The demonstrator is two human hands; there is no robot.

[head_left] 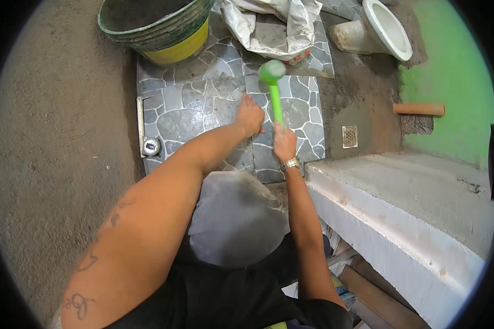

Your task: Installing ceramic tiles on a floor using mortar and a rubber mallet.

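1. Head view: one green mallet (275, 97) was held over the grey stone-patterned tiles (181, 123), the right hand's (285, 143) fingers wrapped round its handle.
2. Just left of the mallet, one left hand (250, 117) was palm down at the tiles, fingers outstretched, thumb apart; how firmly it pressed, I couldn't tell.
3. Beyond the mallet, one white sack (304, 27) and, leftward, one bucket (156, 33) blocked parts of the tiles; beyond rightward lay one toilet bowl (362, 37).
4. Right of the mallet: one drain grate (349, 137), one orange pipe (420, 109).
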